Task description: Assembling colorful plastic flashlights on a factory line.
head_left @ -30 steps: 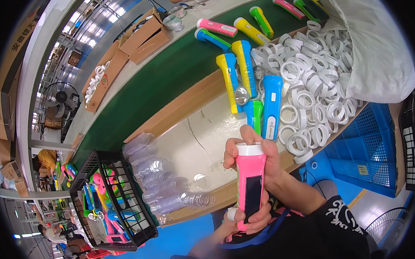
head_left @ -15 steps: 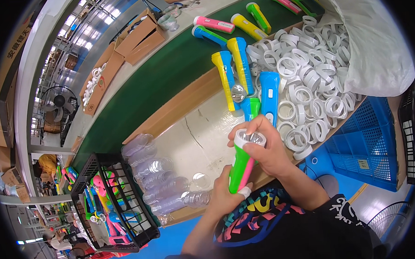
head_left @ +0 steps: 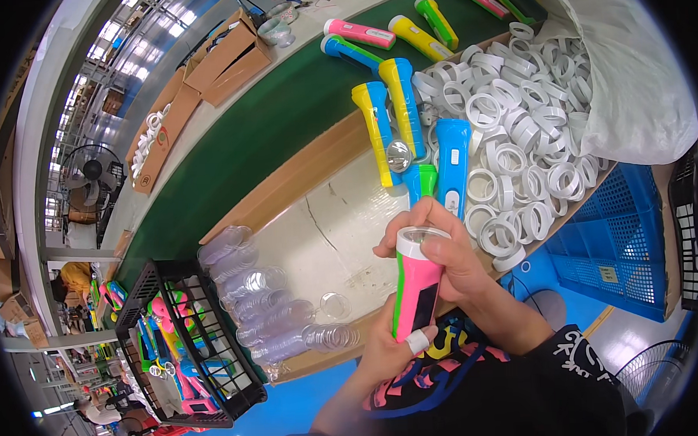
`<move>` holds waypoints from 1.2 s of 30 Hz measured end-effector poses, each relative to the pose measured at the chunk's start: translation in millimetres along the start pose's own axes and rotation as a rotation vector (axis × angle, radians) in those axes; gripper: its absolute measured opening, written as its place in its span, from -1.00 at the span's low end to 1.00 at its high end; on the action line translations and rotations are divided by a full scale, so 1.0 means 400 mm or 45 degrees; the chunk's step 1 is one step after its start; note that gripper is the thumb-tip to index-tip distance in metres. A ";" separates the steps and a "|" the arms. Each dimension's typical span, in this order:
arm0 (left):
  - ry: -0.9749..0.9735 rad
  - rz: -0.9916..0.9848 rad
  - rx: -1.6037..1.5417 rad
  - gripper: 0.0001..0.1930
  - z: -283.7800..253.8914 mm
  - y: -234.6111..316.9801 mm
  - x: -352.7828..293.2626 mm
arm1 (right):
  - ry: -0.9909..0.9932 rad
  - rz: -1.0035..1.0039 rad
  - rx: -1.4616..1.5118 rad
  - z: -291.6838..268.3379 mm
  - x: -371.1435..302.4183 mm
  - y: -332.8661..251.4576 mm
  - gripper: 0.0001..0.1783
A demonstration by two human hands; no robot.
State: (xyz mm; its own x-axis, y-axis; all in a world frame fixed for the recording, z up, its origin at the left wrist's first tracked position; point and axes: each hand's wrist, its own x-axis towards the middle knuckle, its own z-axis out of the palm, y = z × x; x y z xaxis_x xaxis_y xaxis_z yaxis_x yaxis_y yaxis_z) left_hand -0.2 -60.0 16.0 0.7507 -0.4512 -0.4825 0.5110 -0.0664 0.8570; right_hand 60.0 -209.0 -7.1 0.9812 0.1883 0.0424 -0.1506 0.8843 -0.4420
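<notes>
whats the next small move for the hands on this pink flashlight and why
Probably a slight twist of the white ring with the right hand, since its fingers are around the flashlight's head, while the left hand grips the lower end and could steady it. Whether the ring is tight can't be seen.

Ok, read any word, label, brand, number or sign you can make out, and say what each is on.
I don't copy out lettering; here's where it stands.
Black sleeve: stylised white lettering.
Blue crate: pale label, too small to read.
Brown carton, upper left: red and dark marks, too small.
Blue flashlight: pale panel, any marks too small.
Held pink-and-green flashlight: none seen.
</notes>
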 end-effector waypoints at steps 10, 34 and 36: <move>0.225 0.653 0.741 -0.52 -0.021 -0.042 0.020 | -0.345 -0.231 -0.092 -0.015 -0.008 0.010 -0.78; 0.540 0.400 0.934 -0.53 -0.339 0.154 0.224 | 0.392 -0.368 -3.119 -0.129 -0.063 -0.223 -0.77; 0.276 0.154 1.729 -0.47 -0.304 0.104 0.119 | 0.436 -0.554 -2.943 -0.090 -0.073 -0.235 -0.83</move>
State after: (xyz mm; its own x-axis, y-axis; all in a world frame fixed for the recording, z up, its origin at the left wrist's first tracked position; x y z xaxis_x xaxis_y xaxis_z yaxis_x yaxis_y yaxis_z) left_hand 107.7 24.0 6.7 0.8744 -0.3784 -0.3038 -0.2728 -0.9011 0.3371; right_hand 49.9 -312.7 1.0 0.9199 -0.0663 0.3866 0.0778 -0.9352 -0.3455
